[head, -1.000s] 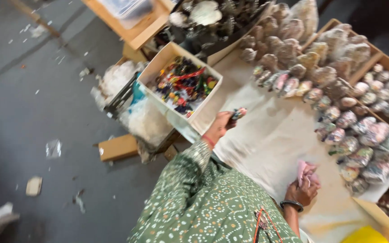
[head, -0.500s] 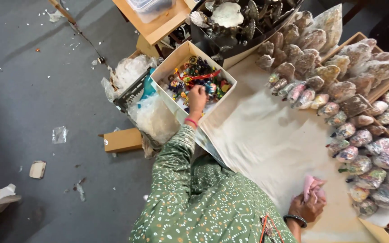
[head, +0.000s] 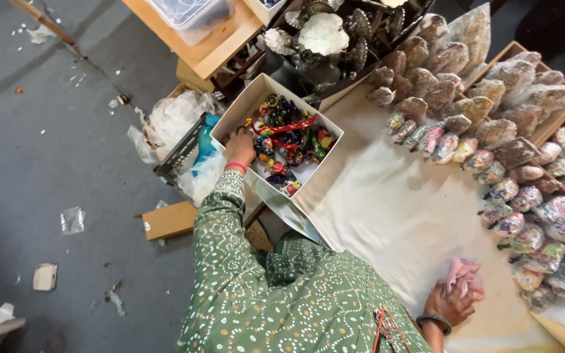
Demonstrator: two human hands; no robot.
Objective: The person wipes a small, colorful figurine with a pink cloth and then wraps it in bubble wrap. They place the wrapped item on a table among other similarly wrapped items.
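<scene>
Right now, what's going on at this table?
A person in a green patterned top reaches the left hand into a white box of small colourful trinkets at the table's corner. The right hand rests on the cloth-covered table, holding a pink cloth. Rows of small wrapped bundles line the table's far side.

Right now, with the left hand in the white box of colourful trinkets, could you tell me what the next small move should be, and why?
Probably close the left hand on one of the colourful trinkets: it rests at the near-left edge of the white cardboard box, apparently holding nothing, while the right hand pins a pink cloth on the cream-covered table.
</scene>
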